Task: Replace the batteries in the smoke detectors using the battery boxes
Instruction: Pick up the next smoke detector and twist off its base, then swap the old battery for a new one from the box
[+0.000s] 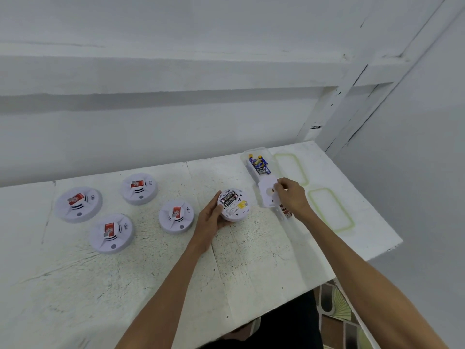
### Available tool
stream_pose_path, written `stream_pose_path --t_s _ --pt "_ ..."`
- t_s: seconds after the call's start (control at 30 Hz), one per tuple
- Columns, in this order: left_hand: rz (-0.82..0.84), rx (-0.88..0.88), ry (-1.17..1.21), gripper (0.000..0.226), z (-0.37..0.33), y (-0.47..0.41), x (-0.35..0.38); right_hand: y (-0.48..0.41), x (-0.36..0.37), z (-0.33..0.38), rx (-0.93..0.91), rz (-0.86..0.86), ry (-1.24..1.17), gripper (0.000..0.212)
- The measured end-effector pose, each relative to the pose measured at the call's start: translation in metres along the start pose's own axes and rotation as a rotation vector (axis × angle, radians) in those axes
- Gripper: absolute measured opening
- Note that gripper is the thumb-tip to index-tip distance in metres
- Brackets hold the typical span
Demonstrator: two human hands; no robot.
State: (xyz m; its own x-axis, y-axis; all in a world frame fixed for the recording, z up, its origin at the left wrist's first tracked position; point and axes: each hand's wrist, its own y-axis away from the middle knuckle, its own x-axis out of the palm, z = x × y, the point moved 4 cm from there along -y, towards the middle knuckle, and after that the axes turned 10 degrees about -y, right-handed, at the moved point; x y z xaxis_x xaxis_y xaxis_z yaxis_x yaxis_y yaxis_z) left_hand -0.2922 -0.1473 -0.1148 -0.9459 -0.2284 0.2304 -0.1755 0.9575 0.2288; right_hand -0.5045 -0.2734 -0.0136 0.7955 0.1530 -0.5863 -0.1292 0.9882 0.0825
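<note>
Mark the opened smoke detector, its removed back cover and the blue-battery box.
opened smoke detector [235,207]: head view, on its exposed underside.
back cover [265,197]: head view, on its flat face.
blue-battery box [255,149]: head view, on its far rim.

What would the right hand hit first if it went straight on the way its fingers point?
Probably the opened smoke detector held by the left hand; the right hand, pinching the white cover plate, points left at it. Height is unclear.

white table [151,273] bears four detectors [78,204], battery boxes [253,150]
</note>
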Motion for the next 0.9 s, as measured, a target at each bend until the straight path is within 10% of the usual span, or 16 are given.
stream_pose_path --t_s 0.67,0.9 --pt "-0.119 -0.004 -0.044 0.036 0.006 0.000 -0.003 0.026 0.072 -0.006 -0.059 0.091 0.264 0.039" --pt "-0.058 0.038 -0.100 0.052 0.002 0.001 0.000 0.026 0.077 0.021 -0.165 0.101 -0.047 0.031"
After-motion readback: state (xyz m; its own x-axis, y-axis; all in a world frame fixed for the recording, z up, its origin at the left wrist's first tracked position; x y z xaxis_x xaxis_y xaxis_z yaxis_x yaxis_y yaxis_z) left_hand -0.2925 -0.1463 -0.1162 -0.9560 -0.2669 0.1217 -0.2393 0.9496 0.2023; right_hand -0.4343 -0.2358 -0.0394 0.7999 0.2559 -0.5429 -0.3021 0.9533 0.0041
